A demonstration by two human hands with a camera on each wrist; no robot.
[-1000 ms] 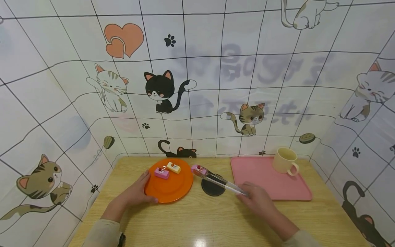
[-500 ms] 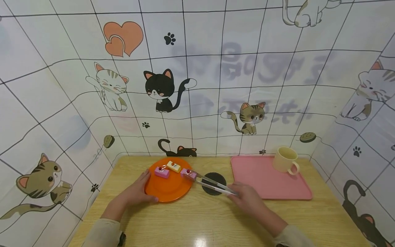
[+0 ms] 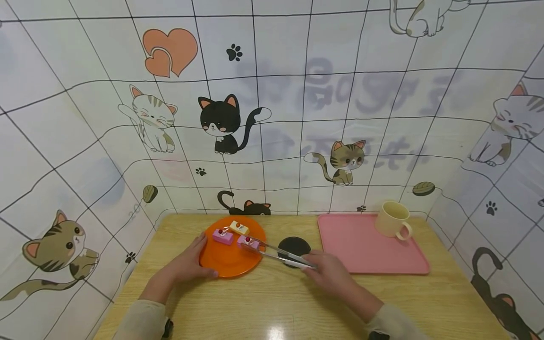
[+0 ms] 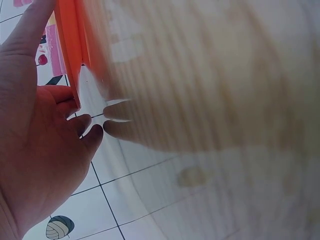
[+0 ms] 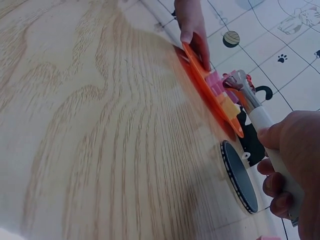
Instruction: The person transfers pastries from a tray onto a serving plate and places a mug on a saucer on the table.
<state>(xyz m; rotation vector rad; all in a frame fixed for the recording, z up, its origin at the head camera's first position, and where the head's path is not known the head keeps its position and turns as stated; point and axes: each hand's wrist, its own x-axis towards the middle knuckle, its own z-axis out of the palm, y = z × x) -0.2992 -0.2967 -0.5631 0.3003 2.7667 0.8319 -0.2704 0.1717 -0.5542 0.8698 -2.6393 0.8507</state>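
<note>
Cat-print wall (image 3: 280,45), left hand (image 3: 190,262) curled round an orange plate (image 3: 225,263), right hand (image 3: 329,273) gripping tongs (image 5: 261,119); wall lettering (image 3: 319,89) too faint to read lol

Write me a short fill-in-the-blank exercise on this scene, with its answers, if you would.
The right hand holds a pair of ____.
The left hand touches the edge of the ____ plate.
The yellow mug stands on the pink ____.
The head view shows ____ small cakes.

Missing words: tongs; orange; tray; three.
</note>
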